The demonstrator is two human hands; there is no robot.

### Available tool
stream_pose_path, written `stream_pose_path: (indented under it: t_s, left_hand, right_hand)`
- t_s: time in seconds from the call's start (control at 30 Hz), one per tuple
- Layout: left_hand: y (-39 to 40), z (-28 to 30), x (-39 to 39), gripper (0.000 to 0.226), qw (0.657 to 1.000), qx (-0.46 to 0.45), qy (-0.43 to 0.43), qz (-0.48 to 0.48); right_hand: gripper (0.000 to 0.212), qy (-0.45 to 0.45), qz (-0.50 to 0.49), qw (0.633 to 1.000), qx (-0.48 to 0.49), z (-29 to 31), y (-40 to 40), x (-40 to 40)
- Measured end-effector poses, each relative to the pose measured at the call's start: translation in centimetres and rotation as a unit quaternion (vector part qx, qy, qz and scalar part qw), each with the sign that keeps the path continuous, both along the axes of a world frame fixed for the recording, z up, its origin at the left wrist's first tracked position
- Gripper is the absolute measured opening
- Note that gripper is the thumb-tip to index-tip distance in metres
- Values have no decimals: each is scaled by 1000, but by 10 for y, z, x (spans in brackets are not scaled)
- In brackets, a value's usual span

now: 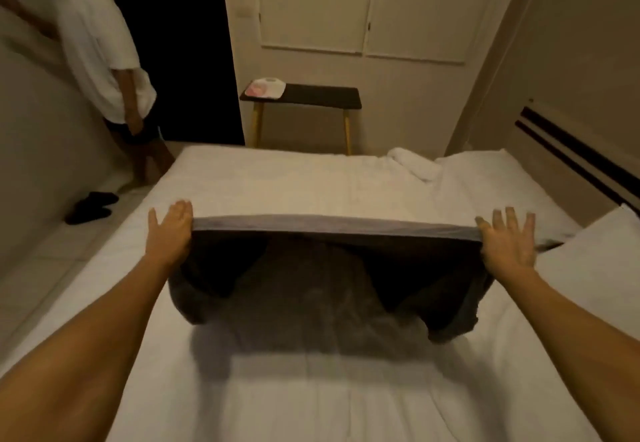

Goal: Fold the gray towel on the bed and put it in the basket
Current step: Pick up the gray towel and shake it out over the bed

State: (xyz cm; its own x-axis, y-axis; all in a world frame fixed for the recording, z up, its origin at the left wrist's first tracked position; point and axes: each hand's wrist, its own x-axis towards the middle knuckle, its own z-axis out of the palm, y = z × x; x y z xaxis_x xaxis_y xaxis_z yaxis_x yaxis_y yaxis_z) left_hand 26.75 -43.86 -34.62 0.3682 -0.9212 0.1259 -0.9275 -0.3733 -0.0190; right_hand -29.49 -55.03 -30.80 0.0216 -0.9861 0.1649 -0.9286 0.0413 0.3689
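The gray towel (325, 289) hangs in the air over the white bed (277, 185), stretched wide between my two hands. My left hand (171, 230) holds its top left corner, fingers spread outward with the edge pinched at the thumb side. My right hand (507, 241) holds the top right corner the same way. The towel's lower part billows toward me and casts a shadow on the sheet. No basket is in view.
A person in a white shirt (100, 47) stands at the bed's far left beside a dark doorway. Black slippers (91, 202) lie on the floor. A small dark table (311, 95) stands against the far wall. A rolled white towel (414, 163) lies at the bed's far edge, a pillow (595, 268) at right.
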Motion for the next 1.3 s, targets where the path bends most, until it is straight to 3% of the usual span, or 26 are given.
stream_pose_path:
  t_s: [0.23, 0.4, 0.57, 0.77, 0.9, 0.97, 1.1, 1.3]
  left_hand:
    - [84, -194, -9, 54, 990, 109, 88, -23]
    - [141, -279, -4, 61, 976, 172, 110, -70]
    - [170, -329, -18, 56, 969, 205, 120, -61]
    - [184, -396, -21, 60, 963, 222, 141, -52]
    - [190, -427, -33, 67, 974, 183, 93, -93]
    - [188, -434, -41, 72, 966, 207, 67, -138]
    - [193, -450, -49, 69, 968, 217, 18, -123]
    - [206, -449, -30, 65, 958, 245, 129, -69]
  right_hand:
    - [71, 7, 8, 984, 177, -192, 88, 7]
    - [78, -1, 12, 966, 258, -278, 140, 3]
    - [63, -45, 8, 955, 293, -338, 175, 4]
    - [73, -76, 49, 954, 287, -411, 200, -4]
    - [83, -81, 61, 958, 270, -450, 215, 7]
    - [86, -83, 80, 959, 258, -459, 218, 17]
    - [76, -74, 99, 959, 257, -478, 223, 25]
    - [75, -94, 45, 950, 294, -479, 229, 13]
